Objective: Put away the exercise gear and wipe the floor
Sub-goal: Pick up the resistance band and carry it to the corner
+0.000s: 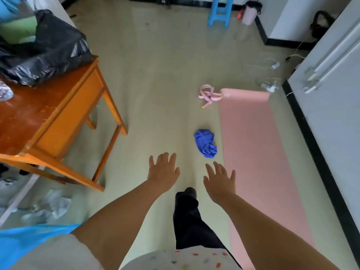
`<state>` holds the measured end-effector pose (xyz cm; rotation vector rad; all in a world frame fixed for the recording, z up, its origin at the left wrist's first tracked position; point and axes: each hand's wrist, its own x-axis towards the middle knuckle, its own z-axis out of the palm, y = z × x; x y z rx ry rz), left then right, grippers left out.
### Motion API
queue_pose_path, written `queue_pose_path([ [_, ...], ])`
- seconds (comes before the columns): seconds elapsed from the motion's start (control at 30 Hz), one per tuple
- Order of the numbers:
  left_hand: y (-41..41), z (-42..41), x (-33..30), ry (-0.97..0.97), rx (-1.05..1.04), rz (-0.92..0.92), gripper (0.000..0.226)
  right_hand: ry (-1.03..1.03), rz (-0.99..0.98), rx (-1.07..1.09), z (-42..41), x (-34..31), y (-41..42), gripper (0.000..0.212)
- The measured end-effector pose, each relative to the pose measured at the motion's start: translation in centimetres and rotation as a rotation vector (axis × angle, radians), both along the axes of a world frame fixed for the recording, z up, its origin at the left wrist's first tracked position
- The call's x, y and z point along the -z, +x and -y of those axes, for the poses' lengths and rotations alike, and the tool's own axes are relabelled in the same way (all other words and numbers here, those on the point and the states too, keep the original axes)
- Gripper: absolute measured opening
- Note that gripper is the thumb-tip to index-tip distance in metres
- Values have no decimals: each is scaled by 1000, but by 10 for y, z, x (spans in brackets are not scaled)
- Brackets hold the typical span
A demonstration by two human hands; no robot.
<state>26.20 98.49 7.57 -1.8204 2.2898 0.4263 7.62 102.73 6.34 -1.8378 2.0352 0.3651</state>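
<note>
A pink exercise mat (255, 152) lies unrolled on the floor along the right wall. At its far left corner lies a coiled pink skipping rope (208, 94). A crumpled blue cloth (206, 143) sits on the floor just left of the mat. My left hand (163, 172) and my right hand (220, 182) are stretched forward above the floor with fingers spread, holding nothing. Both hands are short of the cloth, the right one nearer to it.
An orange wooden desk (58, 117) with a black plastic bag (44, 49) stands at the left. A blue stool (220, 11) and a pink bottle (249, 14) are at the far wall. Cables and chargers (270, 86) lie beyond the mat. Crumpled paper (52, 205) lies lower left.
</note>
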Motion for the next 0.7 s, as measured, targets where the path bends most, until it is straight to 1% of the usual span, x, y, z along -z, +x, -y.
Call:
queue_pose_path([
  [0.17,-19,147,-7,-4,-77,-3,54,12,-26,-50,152,-7,-25,52],
  [0.27,-18,224,-16,-2,-98,-40,53,12,-45,-48,245,-16,-34,51],
  [0.33,-13,268,-16,-7,-93,-28,53,11,-44,-54,295,-17,-29,51],
  [0.43,4,341,-6,56,-146,-3,53,40,-8,-108,368,-8,-13,51],
  [0.5,15,400,3,53,-140,28,53,50,2,-106,420,3,-4,52],
  [0.6,24,501,7,37,-102,27,53,59,-11,-56,504,12,1,52],
  [0.7,25,598,-4,30,-60,1,53,66,10,91,583,10,2,52],
])
